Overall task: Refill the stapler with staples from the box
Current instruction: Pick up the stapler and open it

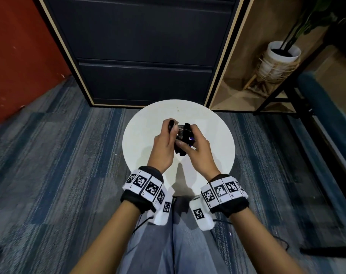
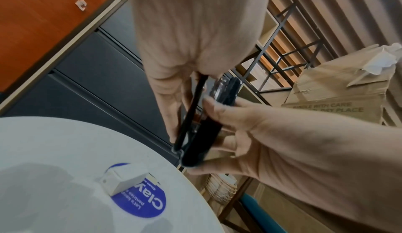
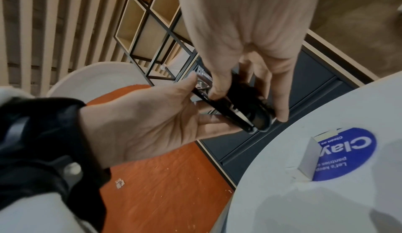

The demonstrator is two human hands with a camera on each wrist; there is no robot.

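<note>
A black stapler (image 1: 185, 133) is held above the round white table (image 1: 148, 123), swung open at its hinge so the metal staple channel (image 2: 219, 85) shows. My left hand (image 1: 171, 126) grips the thin black arm (image 2: 191, 109) of the stapler. My right hand (image 1: 188, 142) grips the thicker body (image 3: 250, 111), thumb on one side and fingers on the other. A small white staple box (image 2: 124, 180) lies on a blue round sticker (image 3: 348, 150) on the table, below the hands. In the head view the hands hide the box.
A dark drawer cabinet (image 1: 144, 56) stands just behind the table, with an orange wall (image 1: 20, 56) to its left. A wire-frame shelf (image 3: 152, 30), cardboard boxes (image 2: 337, 90) and a potted plant (image 1: 280, 56) stand to the right. Striped blue carpet (image 1: 59, 155) surrounds the table.
</note>
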